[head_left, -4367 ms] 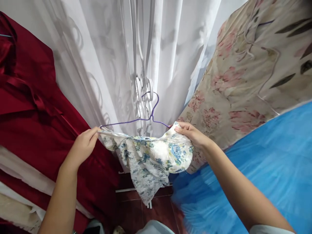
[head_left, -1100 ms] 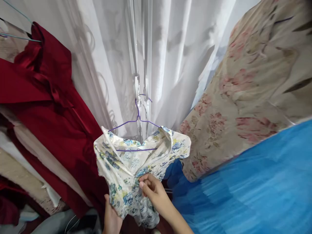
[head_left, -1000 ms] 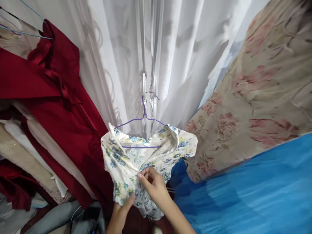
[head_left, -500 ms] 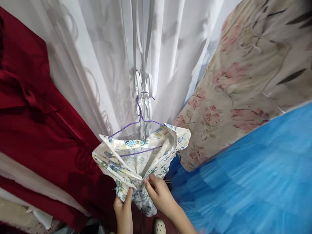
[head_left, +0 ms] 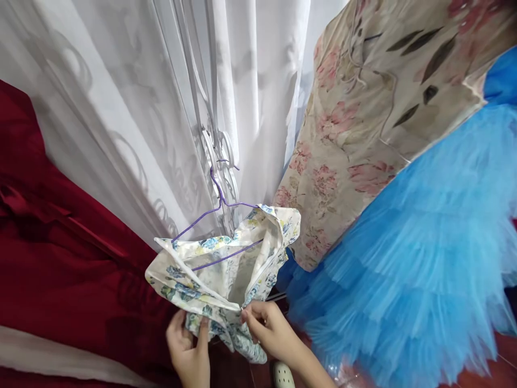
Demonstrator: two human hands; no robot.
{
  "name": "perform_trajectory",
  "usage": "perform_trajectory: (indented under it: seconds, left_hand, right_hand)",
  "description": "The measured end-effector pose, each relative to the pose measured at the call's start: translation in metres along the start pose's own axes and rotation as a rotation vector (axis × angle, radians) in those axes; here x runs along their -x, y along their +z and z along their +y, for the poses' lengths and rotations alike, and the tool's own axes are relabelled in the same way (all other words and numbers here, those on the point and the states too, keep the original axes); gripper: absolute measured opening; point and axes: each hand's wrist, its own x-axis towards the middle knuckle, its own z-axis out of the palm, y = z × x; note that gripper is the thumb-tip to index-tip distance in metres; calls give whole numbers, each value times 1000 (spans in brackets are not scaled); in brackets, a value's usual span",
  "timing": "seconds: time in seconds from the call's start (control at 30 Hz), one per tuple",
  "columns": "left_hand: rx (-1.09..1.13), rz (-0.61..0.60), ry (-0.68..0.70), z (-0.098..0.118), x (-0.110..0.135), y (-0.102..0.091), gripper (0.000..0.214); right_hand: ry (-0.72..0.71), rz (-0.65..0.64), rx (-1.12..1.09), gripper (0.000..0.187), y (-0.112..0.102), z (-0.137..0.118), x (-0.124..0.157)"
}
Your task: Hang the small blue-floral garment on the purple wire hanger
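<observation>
A white garment [head_left: 181, 285] with a blue, green and yellow floral print hangs from a purple wire hanger [head_left: 221, 201]. Its neckline gapes open, so the hanger's lower bar shows inside. My right hand [head_left: 269, 330] pinches the front edge at the bottom point of the neckline; a small fastener may be there, too small to tell. Lower and to the left, my left hand [head_left: 189, 345] holds the front cloth, thumb on top and fingers partly behind it. The lower part of the garment bunches beneath my hands.
White rings [head_left: 226, 148] support the hanger before white curtains [head_left: 254, 70]. Red cloth [head_left: 72, 258] hangs at left. A beige floral garment [head_left: 323, 140] and a blue tiered tulle skirt [head_left: 399, 248] hang at right. A pale clog [head_left: 283, 375] shows on the floor below.
The view has swung right, showing more of the blue skirt. My left hand has shifted left along the garment, away from my right hand, which still pinches the neckline edge.
</observation>
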Motion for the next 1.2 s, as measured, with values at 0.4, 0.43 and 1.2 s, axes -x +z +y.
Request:
perform_trajectory:
  seconds: [0.4,0.43,1.2]
  left_hand:
    - [-385,-520,301,21,69,68,13]
    - [-400,-546,321,24,68,72,11]
    - [-929,-1041,436,32,12,40,24]
  right_hand:
    - [95,-255,-446,33,-31,-7,-2]
    - [108,-241,-480,33,-38,-11,-6]
    - [-276,58,-508,33,-76,-153,-94]
